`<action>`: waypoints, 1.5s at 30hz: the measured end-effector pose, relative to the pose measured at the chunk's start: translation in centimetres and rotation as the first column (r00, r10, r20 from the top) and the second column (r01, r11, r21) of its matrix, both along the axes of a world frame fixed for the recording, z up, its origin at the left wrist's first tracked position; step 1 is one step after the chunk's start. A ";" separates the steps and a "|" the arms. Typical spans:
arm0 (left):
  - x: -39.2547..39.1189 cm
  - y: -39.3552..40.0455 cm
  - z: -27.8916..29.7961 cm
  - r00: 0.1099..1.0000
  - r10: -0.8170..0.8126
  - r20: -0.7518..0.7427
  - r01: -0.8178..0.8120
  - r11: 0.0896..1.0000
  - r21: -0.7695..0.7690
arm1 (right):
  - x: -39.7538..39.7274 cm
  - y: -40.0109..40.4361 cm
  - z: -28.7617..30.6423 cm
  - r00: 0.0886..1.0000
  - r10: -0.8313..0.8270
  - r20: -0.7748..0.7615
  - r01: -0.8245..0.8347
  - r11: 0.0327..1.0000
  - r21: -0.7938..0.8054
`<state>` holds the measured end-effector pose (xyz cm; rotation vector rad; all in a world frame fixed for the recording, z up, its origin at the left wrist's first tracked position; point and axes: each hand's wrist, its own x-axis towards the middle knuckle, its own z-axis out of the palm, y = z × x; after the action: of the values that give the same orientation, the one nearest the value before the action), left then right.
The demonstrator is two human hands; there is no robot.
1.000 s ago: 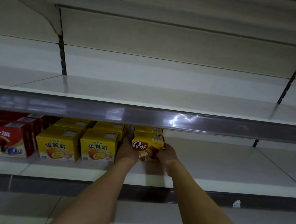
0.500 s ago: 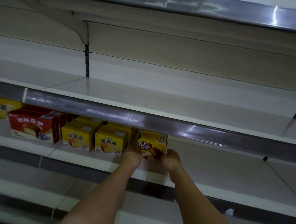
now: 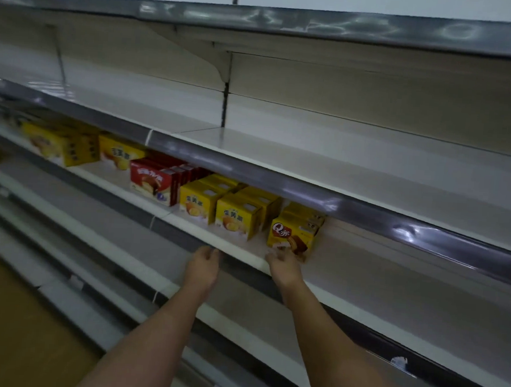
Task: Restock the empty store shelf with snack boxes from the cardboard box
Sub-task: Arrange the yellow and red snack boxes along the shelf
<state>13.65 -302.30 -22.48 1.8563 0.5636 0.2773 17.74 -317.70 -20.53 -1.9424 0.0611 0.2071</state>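
Reaching toward the shelf (image 3: pixel 238 249), both hands (image 3: pixel 202 268) (image 3: pixel 284 266) hover, fingers loosely curled, holding nothing.

We see two bare forearms and two hands, the left hand (image 3: pixel 202 266) and the right hand (image 3: pixel 284 266). No sleeve covers the arms as far as we see. We see no ring, watch or glove on them.

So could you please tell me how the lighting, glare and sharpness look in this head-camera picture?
Head view: dim overall; wavy glare streaks on the grey shelf-edge strip at the top; far-left yellow boxes smeared by blur; the Q box stays legible; wide-angle bending curves the shelves.
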 end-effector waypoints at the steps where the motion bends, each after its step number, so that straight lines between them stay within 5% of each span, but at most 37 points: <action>1: -1.1 0.8 -0.5 0.999 0.041 -0.014 -0.041 0.999 0.000 | -0.5 0.7 -0.1 0.999 0.040 -0.005 -0.040 0.999 -0.004; 8: -11.1 8.7 -3.4 0.939 0.333 -0.092 -0.337 0.940 -0.042 | -5.4 7.0 -2.3 0.953 0.291 -0.077 -0.296 0.953 -0.059; 17: -24.6 17.0 -6.8 0.751 0.643 -0.148 -0.651 0.759 -0.005 | -14.1 16.7 -5.6 0.817 0.533 -0.219 -0.559 0.826 -0.073; 35: -49.4 30.3 -9.9 0.483 0.814 -0.323 -0.859 0.511 0.003 | -35.0 35.9 -8.9 0.567 0.727 -0.387 -0.806 0.587 -0.079; 45: -56.5 35.7 -11.3 0.355 0.875 -0.329 -0.933 0.355 -0.063 | -41.2 46.1 -11.0 0.463 0.785 -0.412 -0.871 0.488 -0.049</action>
<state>-42.88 -266.58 -33.74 1.1231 1.7570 0.6946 -23.43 -271.63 -31.52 -2.0115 -0.7236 1.2736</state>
